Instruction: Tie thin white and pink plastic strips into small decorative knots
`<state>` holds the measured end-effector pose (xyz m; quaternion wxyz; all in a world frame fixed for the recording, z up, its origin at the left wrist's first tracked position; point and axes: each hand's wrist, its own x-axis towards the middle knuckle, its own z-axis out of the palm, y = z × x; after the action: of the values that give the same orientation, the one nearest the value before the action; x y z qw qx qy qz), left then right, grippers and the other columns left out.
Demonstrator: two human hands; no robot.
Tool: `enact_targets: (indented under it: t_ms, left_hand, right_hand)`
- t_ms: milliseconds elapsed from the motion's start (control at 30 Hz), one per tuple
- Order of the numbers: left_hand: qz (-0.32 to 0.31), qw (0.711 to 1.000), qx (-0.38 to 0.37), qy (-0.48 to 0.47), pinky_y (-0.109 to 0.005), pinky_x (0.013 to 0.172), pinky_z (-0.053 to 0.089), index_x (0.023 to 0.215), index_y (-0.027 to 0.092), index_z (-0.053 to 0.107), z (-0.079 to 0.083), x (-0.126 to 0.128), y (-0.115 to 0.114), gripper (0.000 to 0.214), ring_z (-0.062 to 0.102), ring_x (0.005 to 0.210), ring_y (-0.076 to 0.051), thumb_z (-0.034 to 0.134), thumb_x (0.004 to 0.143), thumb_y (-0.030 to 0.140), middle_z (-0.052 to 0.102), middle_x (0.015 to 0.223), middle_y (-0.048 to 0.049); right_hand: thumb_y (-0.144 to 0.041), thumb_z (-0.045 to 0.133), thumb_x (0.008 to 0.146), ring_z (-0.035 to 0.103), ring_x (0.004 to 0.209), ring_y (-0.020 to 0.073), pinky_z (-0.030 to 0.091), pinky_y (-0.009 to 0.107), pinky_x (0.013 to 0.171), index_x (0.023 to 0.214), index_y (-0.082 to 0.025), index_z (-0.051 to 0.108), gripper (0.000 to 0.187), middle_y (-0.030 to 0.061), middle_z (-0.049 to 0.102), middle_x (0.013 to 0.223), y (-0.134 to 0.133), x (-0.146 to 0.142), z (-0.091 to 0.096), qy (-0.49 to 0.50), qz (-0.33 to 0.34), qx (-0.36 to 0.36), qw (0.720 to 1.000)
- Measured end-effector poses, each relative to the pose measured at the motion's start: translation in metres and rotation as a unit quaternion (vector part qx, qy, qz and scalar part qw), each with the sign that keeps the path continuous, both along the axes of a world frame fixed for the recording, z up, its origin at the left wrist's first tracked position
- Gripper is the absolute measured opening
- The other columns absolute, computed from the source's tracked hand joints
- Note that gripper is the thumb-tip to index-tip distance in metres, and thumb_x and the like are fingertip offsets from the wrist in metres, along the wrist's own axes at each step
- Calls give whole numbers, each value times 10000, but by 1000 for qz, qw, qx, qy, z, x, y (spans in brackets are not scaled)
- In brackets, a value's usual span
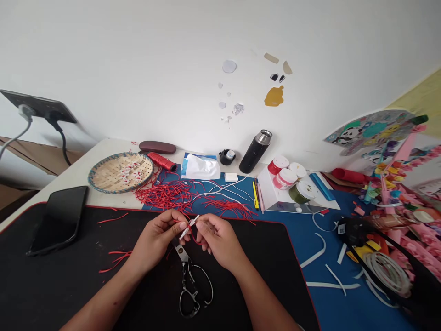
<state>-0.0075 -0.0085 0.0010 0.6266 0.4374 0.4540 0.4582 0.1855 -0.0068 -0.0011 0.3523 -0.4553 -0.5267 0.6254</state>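
Both forearms are brought in from the bottom of the view and angled toward each other, so that the left hand and the right hand are held close together above the black desk mat. A short white strip is pinched between the fingertips of both hands, the left hand and the right hand being closed on it from either end. A red cord is looped around it and hangs below the hands.

Behind the black desk mat, a tangle of loose red cord lengths is left lying, with a spool of red cord beside it. Small red-and-white pieces are already gathered in a woven bamboo basket just to the left of the tangle. Many lengths are left unworked. To the right of the black desk mat, white strips are scattered. A pair of scissors is laid open-handled on the black desk mat, just below the hands and untouched.
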Motion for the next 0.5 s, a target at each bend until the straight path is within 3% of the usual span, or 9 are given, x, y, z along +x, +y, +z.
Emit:
enact_targets:
  t_ms: [233,500]
  left_hand:
    - [-57,997,-24,-48,-240,570,530,784,196,733,0,5,-2,335,649,586,-145,888,819,491,738,656,-6]
    - [-91,993,-59,-44,-253,553,555,882,164,759,-8,3,0,453,683,609,-163,872,799,595,773,751,-48]
  right_hand:
    - [-589,737,904,505,478,84,351,194,431,992,-189,638,422,-30,641,692,1,-5,-3,85,16,-53,995]
    - [-557,780,873,449,456,75,321,190,414,895,-182,647,399,-57,582,612,1,-5,-1,94,-42,-30,994]
